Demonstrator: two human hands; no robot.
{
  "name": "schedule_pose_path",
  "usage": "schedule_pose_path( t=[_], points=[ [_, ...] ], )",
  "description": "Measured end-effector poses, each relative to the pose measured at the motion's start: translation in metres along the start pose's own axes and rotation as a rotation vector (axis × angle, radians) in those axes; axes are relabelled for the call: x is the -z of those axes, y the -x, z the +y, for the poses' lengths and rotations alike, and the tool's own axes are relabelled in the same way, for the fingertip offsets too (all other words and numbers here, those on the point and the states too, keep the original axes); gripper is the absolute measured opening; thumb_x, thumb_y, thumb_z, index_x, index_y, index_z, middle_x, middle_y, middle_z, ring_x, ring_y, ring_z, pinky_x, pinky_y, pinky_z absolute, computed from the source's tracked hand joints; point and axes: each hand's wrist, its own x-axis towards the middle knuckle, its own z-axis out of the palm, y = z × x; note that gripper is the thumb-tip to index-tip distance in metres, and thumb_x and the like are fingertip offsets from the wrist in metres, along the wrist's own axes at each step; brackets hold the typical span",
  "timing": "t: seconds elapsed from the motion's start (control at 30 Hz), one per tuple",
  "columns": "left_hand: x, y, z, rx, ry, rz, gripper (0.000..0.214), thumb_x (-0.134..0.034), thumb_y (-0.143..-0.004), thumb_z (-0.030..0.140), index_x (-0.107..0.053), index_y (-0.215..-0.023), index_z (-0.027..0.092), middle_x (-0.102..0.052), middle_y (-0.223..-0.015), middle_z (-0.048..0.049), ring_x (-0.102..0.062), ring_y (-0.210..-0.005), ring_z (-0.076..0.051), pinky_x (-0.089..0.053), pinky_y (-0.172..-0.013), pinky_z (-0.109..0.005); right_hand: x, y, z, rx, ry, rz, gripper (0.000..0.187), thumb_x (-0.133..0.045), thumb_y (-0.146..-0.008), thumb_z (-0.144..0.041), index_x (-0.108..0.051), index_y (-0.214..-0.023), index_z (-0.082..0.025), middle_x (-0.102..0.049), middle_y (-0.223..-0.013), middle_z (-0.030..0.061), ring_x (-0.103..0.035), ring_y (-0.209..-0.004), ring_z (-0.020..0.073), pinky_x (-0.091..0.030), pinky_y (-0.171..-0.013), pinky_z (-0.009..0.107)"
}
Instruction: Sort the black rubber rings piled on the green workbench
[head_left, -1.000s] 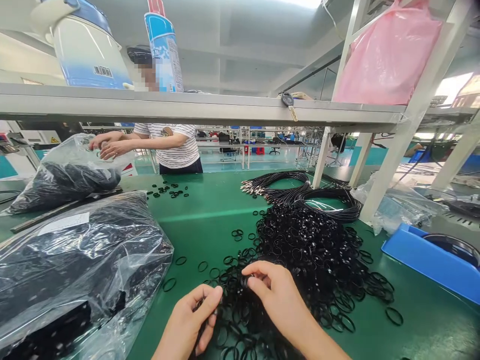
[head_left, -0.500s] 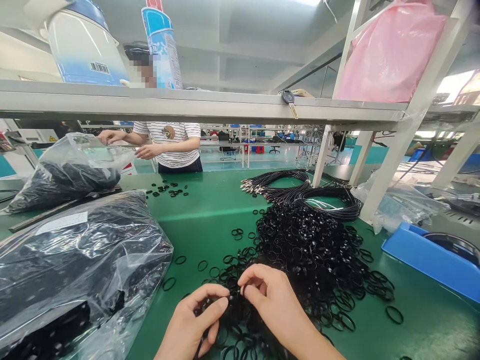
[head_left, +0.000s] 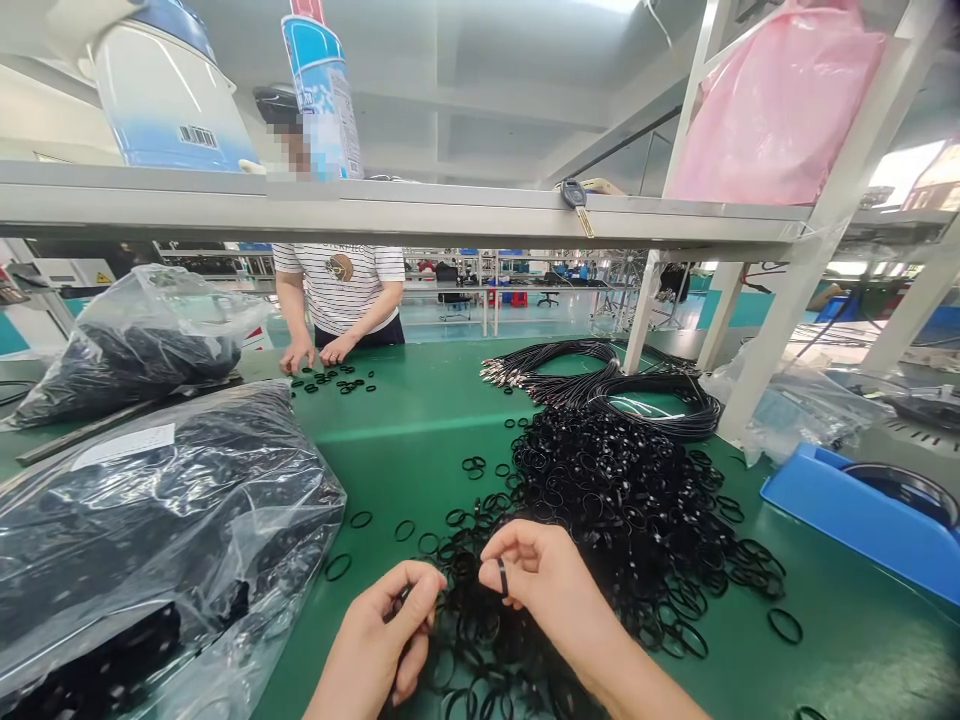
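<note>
A big heap of black rubber rings (head_left: 622, 510) lies on the green table (head_left: 420, 420). My right hand (head_left: 544, 585) hovers at the heap's near edge, fingers curled, with one black ring (head_left: 502, 577) pinched at the fingertips. My left hand (head_left: 382, 640) is just to its left, thumb and forefinger pressed together over rings at the heap's edge; what it pinches is too small to make out. Both hands sit close together, almost touching.
Clear bags of black parts (head_left: 150, 520) fill the left side. Coiled black cables (head_left: 600, 385) lie behind the heap, a blue tray (head_left: 855, 520) at right. A person in a striped shirt (head_left: 341, 290) stands across the table, hands by loose rings (head_left: 334, 378). A shelf (head_left: 375, 210) spans overhead.
My right hand lifted slightly with a ring now showing at its fingertips. The person opposite dropped both hands from the bag down to the table's far edge.
</note>
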Motion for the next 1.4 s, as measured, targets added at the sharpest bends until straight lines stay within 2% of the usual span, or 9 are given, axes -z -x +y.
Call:
schedule_pose_path(
  t=[0.1,0.2,0.4,0.57,0.77,0.87,1.07,1.27,1.4],
  points=[
    [-0.002,0.002,0.001,-0.046,-0.082,-0.035,0.046,-0.061,-0.071,0.061,-0.06,-0.086,0.017,-0.057,-0.051,0.0042,-0.032,-0.024,-0.001,-0.013,-0.032,-0.014,-0.003,0.002,0.002,-0.068,-0.149,-0.093,0.016,-0.066,-0.066,-0.022,-0.063,-0.079,-0.012,-0.056,-0.059,-0.0028,-0.048,-0.051,0.0078,-0.039,-0.052,0.02],
    [-0.003,0.002,0.0,-0.056,-0.205,-0.073,0.04,-0.064,-0.073,0.054,-0.062,-0.084,0.016,-0.042,-0.032,0.0093,-0.028,-0.024,-0.002,-0.011,-0.035,-0.015,-0.003,0.003,0.004,-0.047,-0.171,-0.15,0.018,-0.061,-0.067,-0.014,-0.064,-0.085,-0.012,-0.06,-0.065,-0.0004,-0.054,-0.056,0.0093,-0.041,-0.057,0.022],
    [0.001,0.0,0.003,-0.059,-0.089,0.058,0.035,-0.06,-0.075,0.052,-0.058,-0.076,0.017,-0.048,-0.043,0.0086,-0.026,-0.027,0.001,-0.013,-0.037,-0.014,0.006,0.001,0.004,0.061,-0.02,-0.081,0.023,-0.049,-0.068,-0.004,-0.064,-0.082,-0.014,-0.06,-0.069,-0.0009,-0.053,-0.065,0.0098,-0.041,-0.065,0.022],
    [-0.006,0.004,0.003,-0.08,-0.118,-0.041,0.04,-0.06,-0.073,0.055,-0.058,-0.089,0.018,-0.065,-0.066,0.0,-0.035,-0.024,0.0,-0.009,-0.033,-0.015,0.001,0.003,0.002,0.054,-0.017,-0.128,0.023,-0.05,-0.068,-0.005,-0.064,-0.084,-0.015,-0.066,-0.079,0.0032,-0.06,-0.074,0.0142,-0.045,-0.07,0.026],
    [-0.011,0.009,0.004,-0.106,-0.27,-0.035,0.032,-0.061,-0.076,0.047,-0.055,-0.067,0.017,-0.042,-0.037,0.0102,-0.028,-0.025,0.0,-0.013,-0.036,-0.014,-0.003,0.003,0.003,0.095,0.147,-0.019,0.023,-0.05,-0.067,-0.005,-0.064,-0.081,-0.017,-0.066,-0.077,0.0016,-0.059,-0.071,0.0143,-0.046,-0.066,0.025],
    [-0.007,0.008,0.008,-0.088,-0.202,0.02,0.036,-0.058,-0.078,0.048,-0.055,-0.063,0.016,-0.05,-0.043,0.0073,-0.028,-0.025,0.001,-0.016,-0.035,-0.013,0.004,0.001,0.004,0.138,0.198,0.046,0.027,-0.045,-0.07,-0.003,-0.065,-0.08,-0.018,-0.065,-0.077,0.0003,-0.06,-0.072,0.0141,-0.046,-0.068,0.025],
    [-0.008,0.01,0.015,0.076,0.028,-0.04,0.054,-0.047,-0.079,0.063,-0.056,-0.11,0.019,-0.071,-0.082,-0.0081,-0.041,-0.026,-0.004,-0.021,-0.029,-0.015,0.005,0.009,-0.007,0.323,0.357,0.053,0.044,-0.035,-0.068,0.006,-0.068,-0.075,-0.023,-0.065,-0.093,-0.0015,-0.055,-0.098,0.0137,-0.04,-0.09,0.029],
    [-0.018,0.016,0.015,0.09,0.042,-0.1,0.066,-0.04,-0.079,0.068,-0.054,-0.116,0.015,-0.048,-0.029,0.0049,-0.03,-0.023,-0.007,-0.017,-0.029,-0.014,-0.018,0.024,-0.011,0.408,0.579,-0.124,0.023,-0.056,-0.074,-0.006,-0.063,-0.086,-0.025,-0.065,-0.102,-0.0052,-0.053,-0.096,0.0157,-0.037,-0.087,0.031],
    [-0.017,0.016,0.016,0.119,-0.014,-0.204,0.056,-0.044,-0.081,0.064,-0.062,-0.099,0.014,-0.046,-0.027,0.0044,-0.026,-0.023,-0.006,-0.015,-0.029,-0.015,-0.017,0.019,0.0,0.343,0.555,-0.106,0.031,-0.045,-0.075,0.002,-0.064,-0.076,-0.022,-0.065,-0.085,-0.0034,-0.057,-0.077,0.0108,-0.04,-0.072,0.023]
  ],
)
